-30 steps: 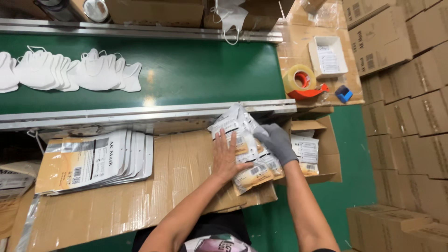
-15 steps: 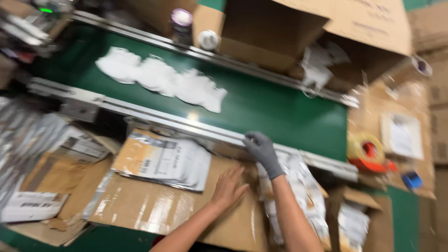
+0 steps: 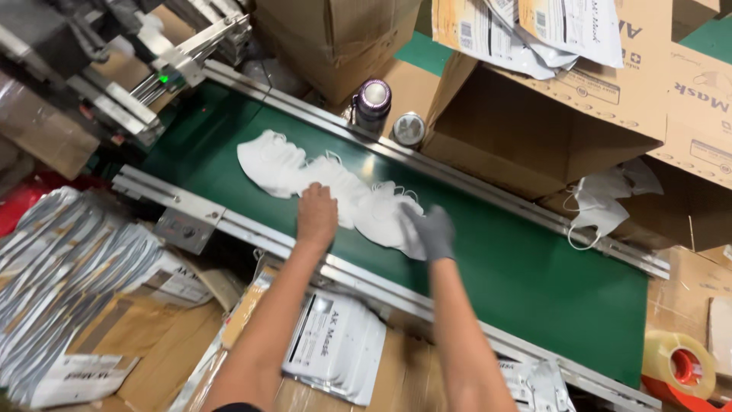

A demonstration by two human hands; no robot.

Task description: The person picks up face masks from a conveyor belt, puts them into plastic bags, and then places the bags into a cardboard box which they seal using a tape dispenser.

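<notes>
Now both hands over green conveyor belt (image 3: 518,267). Left hand (image 3: 316,216), bare, fingers spread flat on row of white masks (image 3: 335,187); right hand (image 3: 431,231), grey glove, pressing mask at 3 o'clock end of row. Neither hand closed round anything. Masks lie overlapped mid-belt, none lifted. Flat pouches (image 3: 335,347) wait on tabletop at 6 o'clock, unfilled as far as visible. Gathering just starting; bagging left.

Both my arms reach forward: my bare left hand (image 3: 316,216) lies palm down, my grey-gloved right hand (image 3: 431,231) curls its fingers downward.
</notes>
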